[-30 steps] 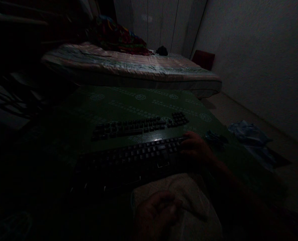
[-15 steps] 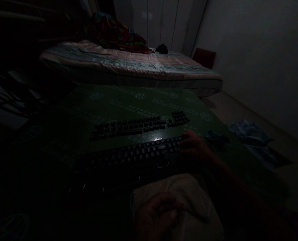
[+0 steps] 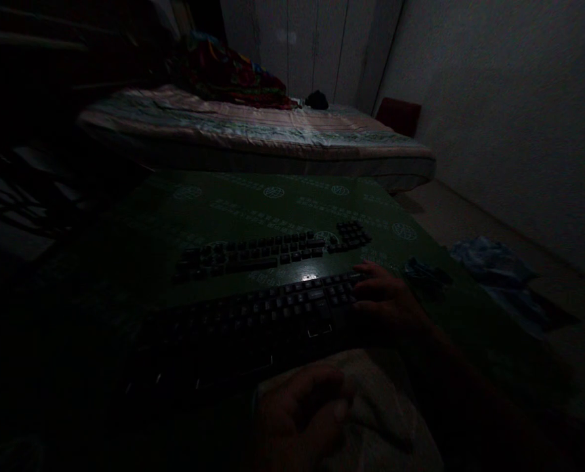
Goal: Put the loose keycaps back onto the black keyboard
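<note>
A black keyboard [image 3: 253,314] lies across the green table, its lower part very dark. My right hand [image 3: 388,298] rests over its right end, fingers apart and reaching onto the number keys. Whether those fingertips press or pinch anything is too dark to make out. Low in the picture, my left hand [image 3: 297,410] is loosely curled, with a gap between thumb and fingers and nothing visible in it. It is over a light cloth-like item [image 3: 376,393] in front of the keyboard. Behind the keyboard, loose black keycaps [image 3: 273,249] lie in keyboard-like rows, with a separate block [image 3: 354,233] at the right.
The green printed tabletop [image 3: 243,196] reaches back to a bed [image 3: 273,137] with a red patterned blanket [image 3: 238,78]. A dark crumpled item [image 3: 423,272] lies right of my right hand. Pale blue cloth [image 3: 494,259] is on the floor at right. Lighting is very dim.
The view has shifted slightly, so the table and keyboard sit a little lower. My right hand stays at the keyboard's right end, its fingers a bit more spread. My left hand is nearly unchanged.
</note>
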Tool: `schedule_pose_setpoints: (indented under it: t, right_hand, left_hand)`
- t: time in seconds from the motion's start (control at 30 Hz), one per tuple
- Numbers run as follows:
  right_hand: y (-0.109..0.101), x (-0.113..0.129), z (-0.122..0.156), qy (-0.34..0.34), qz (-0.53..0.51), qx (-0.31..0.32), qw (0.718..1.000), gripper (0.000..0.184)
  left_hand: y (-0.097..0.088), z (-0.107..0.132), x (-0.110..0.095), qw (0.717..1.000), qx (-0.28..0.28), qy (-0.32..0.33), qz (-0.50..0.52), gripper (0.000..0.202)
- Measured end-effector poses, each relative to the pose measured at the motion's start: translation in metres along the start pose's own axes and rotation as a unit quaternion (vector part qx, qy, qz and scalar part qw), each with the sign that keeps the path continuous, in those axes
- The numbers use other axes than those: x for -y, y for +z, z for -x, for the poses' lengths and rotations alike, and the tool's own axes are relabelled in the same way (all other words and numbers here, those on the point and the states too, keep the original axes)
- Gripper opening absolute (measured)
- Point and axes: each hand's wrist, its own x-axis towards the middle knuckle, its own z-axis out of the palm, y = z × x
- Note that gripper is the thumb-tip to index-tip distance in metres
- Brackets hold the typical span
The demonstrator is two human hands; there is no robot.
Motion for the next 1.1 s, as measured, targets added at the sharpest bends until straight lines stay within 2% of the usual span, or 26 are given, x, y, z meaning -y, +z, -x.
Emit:
schedule_pose_setpoints:
  t: [0.1,0.17,0.3,0.47,0.83,1.1]
  right_hand:
    - [0.003,0.018,0.018,-0.027,-0.083,0.019,0.996,0.017]
    - [0.006,0.03,0.029,-0.039,-0.103,0.033,0.993,0.016]
    - [0.01,0.044,0.044,-0.023,-0.102,0.059,0.993,0.011]
    - [0.012,0.043,0.051,-0.021,-0.116,0.063,0.991,0.013]
    - [0.028,0.043,0.072,-0.052,-0.115,-0.079,0.989,0.011]
    - [0.046,0.04,0.086,-0.107,-0.035,-0.181,0.977,0.017]
  left_hand:
    - [0.003,-0.017,-0.004,0.997,-0.043,-0.012,0.059,0.022]
    - [0.006,-0.028,-0.003,0.994,-0.042,-0.014,0.102,0.028]
    - [0.012,-0.038,0.0,0.986,0.001,-0.051,0.158,0.03]
    - [0.017,-0.035,0.001,0.972,0.008,-0.079,0.222,0.027]
    - [0.019,-0.037,0.009,0.957,0.007,-0.06,0.283,0.022]
    - [0.022,-0.038,0.013,0.955,0.002,-0.059,0.289,0.03]
